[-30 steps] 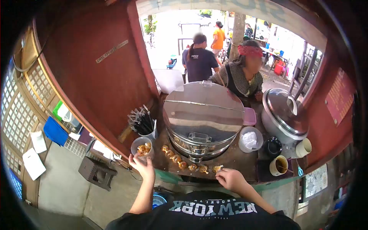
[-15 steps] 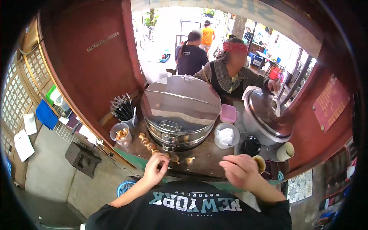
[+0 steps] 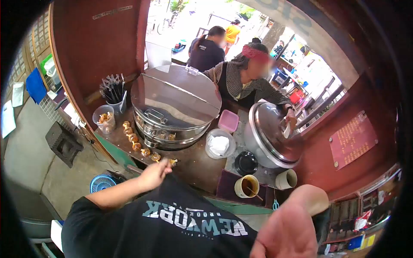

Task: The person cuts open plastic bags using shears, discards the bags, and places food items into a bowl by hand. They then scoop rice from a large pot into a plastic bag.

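While the right hand [image 3: 288,228] spreads palm up, holding nothing, the left hand [image 3: 155,174] curls beside the row of small tied bags [image 3: 137,146], which runs round the tiered steel steamer [image 3: 172,96] towards the near edge of the counter [image 3: 195,165]. Whether it pinches the end bag [image 3: 173,162] cannot be told. Handling the row seems the step in hand; grasping that bag would call for light fingertips.

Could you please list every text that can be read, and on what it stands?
"NEW YORK": black shirt, upside down.
"BROOKLYN": same shirt, upside down.
Too small or blurred to read: the shirt's smallest line, pink notice, wall strip, dark top outside.
Cut off, unreadable: the overhead beam.
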`<action>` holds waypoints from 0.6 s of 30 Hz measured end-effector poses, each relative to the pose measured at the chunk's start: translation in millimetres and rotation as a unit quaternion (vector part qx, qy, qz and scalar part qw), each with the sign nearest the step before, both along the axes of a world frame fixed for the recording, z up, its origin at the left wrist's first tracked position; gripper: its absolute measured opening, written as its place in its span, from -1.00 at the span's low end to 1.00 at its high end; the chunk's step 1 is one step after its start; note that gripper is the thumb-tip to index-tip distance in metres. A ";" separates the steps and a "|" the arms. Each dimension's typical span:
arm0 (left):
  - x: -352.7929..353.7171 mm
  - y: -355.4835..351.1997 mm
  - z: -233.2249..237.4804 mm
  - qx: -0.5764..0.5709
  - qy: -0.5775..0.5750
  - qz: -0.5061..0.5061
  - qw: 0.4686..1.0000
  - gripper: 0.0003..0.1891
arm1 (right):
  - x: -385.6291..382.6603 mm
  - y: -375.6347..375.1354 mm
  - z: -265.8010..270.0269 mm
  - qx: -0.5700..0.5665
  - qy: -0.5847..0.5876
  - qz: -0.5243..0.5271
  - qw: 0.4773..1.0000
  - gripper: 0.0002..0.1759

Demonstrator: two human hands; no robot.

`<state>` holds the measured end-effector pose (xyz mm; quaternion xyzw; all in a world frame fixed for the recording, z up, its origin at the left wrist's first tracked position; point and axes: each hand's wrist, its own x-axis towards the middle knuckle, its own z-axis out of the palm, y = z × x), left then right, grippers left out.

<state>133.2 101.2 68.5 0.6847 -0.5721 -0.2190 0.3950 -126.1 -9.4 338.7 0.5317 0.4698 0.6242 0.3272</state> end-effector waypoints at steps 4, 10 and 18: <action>-2.8 -4.1 12.0 -0.001 -0.013 0.053 0.999 -0.82 | 8.2 -16.9 1.0 0.024 0.067 -0.016 0.997 -0.39; -9.9 27.2 -1.1 0.033 0.039 0.005 0.999 -0.77 | -5.5 -21.5 4.0 0.007 -0.098 -0.005 0.995 -0.20; -6.7 46.0 28.0 0.006 -0.008 0.067 0.998 -0.80 | -30.0 -135.9 16.7 0.337 -0.242 -0.313 0.854 -0.75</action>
